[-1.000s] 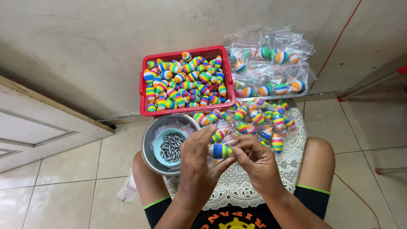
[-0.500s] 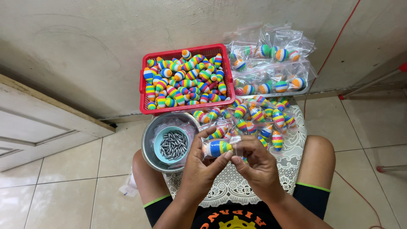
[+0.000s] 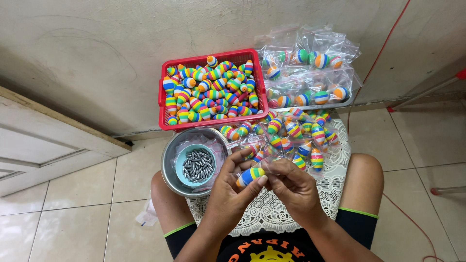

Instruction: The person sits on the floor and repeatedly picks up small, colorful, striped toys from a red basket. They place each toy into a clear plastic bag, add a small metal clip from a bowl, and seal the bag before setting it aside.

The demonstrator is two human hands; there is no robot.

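Over the lap cloth (image 3: 301,204), the left hand (image 3: 228,196) pinches a striped float (image 3: 250,176) while the right hand (image 3: 293,189) grips a clear bag (image 3: 272,165) at its 3 o'clock (mid-bagging, I judge), needing careful alignment.

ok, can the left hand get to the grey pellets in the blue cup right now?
Probably yes: the cup sits open-topped just beside the left hand, nothing between them. But that hand is pinching a striped float.
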